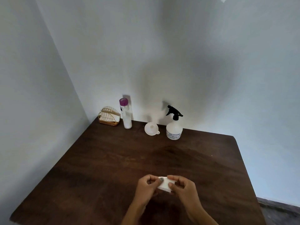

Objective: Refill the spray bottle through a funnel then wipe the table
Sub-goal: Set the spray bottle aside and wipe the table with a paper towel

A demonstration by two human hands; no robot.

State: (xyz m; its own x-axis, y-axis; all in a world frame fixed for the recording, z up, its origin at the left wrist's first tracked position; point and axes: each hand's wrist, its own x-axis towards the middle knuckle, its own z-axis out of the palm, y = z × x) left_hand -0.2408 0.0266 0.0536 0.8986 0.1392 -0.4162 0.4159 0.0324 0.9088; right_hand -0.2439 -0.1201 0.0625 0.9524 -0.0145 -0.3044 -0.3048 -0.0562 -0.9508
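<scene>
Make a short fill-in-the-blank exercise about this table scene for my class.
1. Both hands hold a folded white ____.
2. The funnel lies between the tall bottle and the ____ bottle.
3. The tall bottle's cap is ____.
4. The napkin holder stands in the table's far ____ corner.

Answers: napkin; spray; purple; left

Readable text: one label only
Spray bottle (174,129) carries a printed label, top line roughly "SPRAYER"; remaining lines too small and blurred to read.

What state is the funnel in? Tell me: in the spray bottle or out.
Out. The funnel lies on the table beside the spray bottle, whose black trigger head is still on.
</scene>
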